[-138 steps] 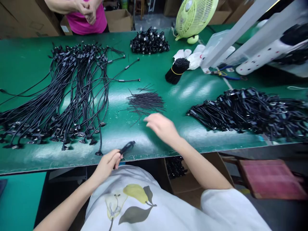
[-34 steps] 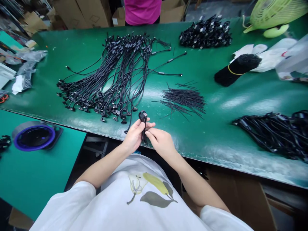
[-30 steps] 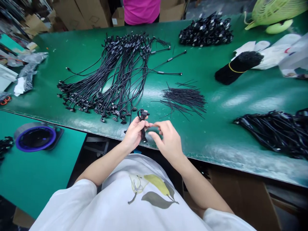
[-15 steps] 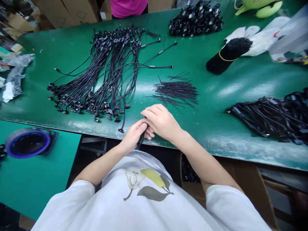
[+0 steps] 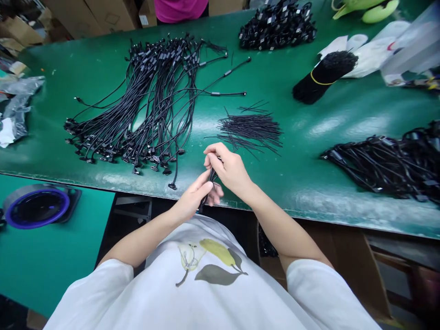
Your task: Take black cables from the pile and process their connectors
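Note:
My left hand (image 5: pixel 192 197) and my right hand (image 5: pixel 228 169) meet just above the front edge of the green workbench (image 5: pixel 302 201). Both grip a short black cable (image 5: pixel 212 183), whose end is hidden by my fingers while its lower length hangs near my left palm. A long bundle of black connector cables (image 5: pixel 137 101) lies left of my hands, with its nearest plug (image 5: pixel 172 186) close to my left hand. A pile of thin, short black wires (image 5: pixel 249 130) lies just beyond my right fingers.
A heap of black cables (image 5: pixel 385 165) lies at the right, and a connector pile (image 5: pixel 277 25) at the far side. A banded black wire bundle (image 5: pixel 321 75) rests near white bags (image 5: pixel 359 57). A person in a magenta top (image 5: pixel 180 7) stands beyond the bench.
My hands have moved from holding the cable slightly apart to closing around it, hiding its connector. My right hand now sits higher. The bench contents have shifted up and left in view.

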The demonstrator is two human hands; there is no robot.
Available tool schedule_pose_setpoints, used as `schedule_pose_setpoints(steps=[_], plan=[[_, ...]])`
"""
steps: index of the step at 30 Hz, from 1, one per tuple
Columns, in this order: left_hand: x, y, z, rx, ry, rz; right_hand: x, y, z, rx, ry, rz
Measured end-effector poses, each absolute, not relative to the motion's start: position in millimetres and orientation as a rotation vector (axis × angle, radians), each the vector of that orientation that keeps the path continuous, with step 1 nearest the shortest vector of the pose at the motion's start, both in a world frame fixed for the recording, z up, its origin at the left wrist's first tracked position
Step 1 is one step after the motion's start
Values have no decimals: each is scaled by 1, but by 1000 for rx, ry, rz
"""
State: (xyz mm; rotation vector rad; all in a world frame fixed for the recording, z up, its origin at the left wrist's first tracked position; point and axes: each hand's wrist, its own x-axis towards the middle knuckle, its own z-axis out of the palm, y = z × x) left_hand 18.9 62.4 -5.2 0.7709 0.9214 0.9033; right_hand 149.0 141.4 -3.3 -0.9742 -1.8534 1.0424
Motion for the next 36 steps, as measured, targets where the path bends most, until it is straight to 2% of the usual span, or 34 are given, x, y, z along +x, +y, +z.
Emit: schedule_pose_setpoints(steps=[6,12,17,21,24,28,31,34,36], plan=[[29,57,-13,621,1040,918,153,136,-22,-985,-1486,1169],[35,69,-21,667,1073,913,154,108,-41,-940,-1360,1718],[34,66,-28,923,1137,800,160,95,-44,-1086,-1448,1591],[35,67,-31,1202,1197,747,165,97,-39,-852,-1121,1958],[39,73,-30,1232,1208,738,165,97,-37,-778,-965,2014],[33,78,-21,1487,1203,566,182,106,-44,-889,-894,1864],[2,79,-25,1976,1398,491,242,125,-46,-1089,-932,1521],[-40,81,-42,2296,1777,422,342,140,-30,-1597,-1179,764],[-64,80,-51,2390,1921,349,416,146,-13,-1928,-1255,30]])
